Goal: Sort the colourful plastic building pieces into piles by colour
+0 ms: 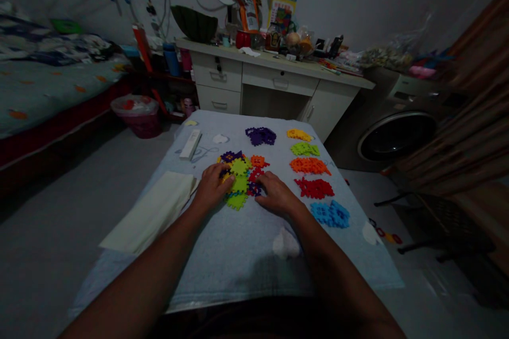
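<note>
A mixed cluster of interlocking plastic building pieces lies mid-table, with lime green pieces (239,184) in front and dark purple ones (231,156) behind. My left hand (216,185) curls around the cluster's left side, thumb resting against the green pieces. On the right side, my right hand (276,195) has its thumb and fingers around a purple piece (253,189). Just beyond those fingers are red pieces (255,174) and an orange piece (257,161). My fingers partly hide the pieces they touch.
Sorted piles line the table's right: yellow (299,134), green (305,149), orange (309,166), red (315,188) and blue (330,214). A purple pile (260,136) lies at the back. Left are a white box (191,144) and folded cloth (153,212). A desk (218,75) stands beyond.
</note>
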`<state>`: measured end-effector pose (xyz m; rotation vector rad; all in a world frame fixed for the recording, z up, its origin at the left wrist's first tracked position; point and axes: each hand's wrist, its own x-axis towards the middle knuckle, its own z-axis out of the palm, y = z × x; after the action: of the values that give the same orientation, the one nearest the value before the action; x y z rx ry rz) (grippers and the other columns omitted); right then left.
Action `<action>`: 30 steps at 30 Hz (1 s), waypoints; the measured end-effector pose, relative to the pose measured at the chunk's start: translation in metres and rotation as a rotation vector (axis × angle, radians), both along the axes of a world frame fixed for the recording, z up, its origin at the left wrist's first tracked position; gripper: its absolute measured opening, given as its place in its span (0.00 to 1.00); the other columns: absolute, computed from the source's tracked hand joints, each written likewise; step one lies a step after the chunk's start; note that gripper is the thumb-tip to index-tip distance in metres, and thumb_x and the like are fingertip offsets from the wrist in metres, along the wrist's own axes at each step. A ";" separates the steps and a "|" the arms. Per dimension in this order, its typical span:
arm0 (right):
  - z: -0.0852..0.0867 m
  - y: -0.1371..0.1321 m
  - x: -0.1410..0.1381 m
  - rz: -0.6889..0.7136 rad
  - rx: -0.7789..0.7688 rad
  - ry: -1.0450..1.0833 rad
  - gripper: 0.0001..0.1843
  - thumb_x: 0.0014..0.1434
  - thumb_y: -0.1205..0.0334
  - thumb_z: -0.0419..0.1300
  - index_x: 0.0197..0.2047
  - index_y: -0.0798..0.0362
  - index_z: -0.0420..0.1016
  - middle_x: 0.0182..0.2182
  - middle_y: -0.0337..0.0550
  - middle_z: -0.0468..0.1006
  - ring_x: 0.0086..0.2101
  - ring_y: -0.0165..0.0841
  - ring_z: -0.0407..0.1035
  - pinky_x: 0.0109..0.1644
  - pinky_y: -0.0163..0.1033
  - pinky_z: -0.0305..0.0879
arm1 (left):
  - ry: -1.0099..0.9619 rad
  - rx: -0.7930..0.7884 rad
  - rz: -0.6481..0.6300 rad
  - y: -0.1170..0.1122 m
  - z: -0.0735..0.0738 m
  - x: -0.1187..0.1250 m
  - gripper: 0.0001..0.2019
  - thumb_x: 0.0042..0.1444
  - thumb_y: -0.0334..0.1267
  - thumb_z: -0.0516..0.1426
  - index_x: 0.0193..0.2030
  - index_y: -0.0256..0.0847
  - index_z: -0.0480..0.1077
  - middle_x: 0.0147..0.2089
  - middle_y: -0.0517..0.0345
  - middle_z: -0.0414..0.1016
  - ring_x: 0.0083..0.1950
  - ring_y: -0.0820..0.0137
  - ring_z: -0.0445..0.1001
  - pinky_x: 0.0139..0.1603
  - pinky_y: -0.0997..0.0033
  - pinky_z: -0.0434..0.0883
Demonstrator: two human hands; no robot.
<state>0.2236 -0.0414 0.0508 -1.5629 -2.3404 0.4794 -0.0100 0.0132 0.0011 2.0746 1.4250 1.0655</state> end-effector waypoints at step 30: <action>-0.035 0.023 0.017 -0.329 0.198 0.554 0.12 0.62 0.58 0.54 0.37 0.52 0.77 0.34 0.44 0.78 0.36 0.35 0.71 0.44 0.39 0.65 | 0.138 0.027 -0.001 -0.004 0.003 0.003 0.24 0.51 0.47 0.61 0.54 0.41 0.68 0.59 0.45 0.68 0.63 0.51 0.64 0.64 0.46 0.62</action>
<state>0.2407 -0.0181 0.0158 -1.4518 -1.6323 0.5032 -0.0065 0.0088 0.0037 2.2053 1.4812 0.9626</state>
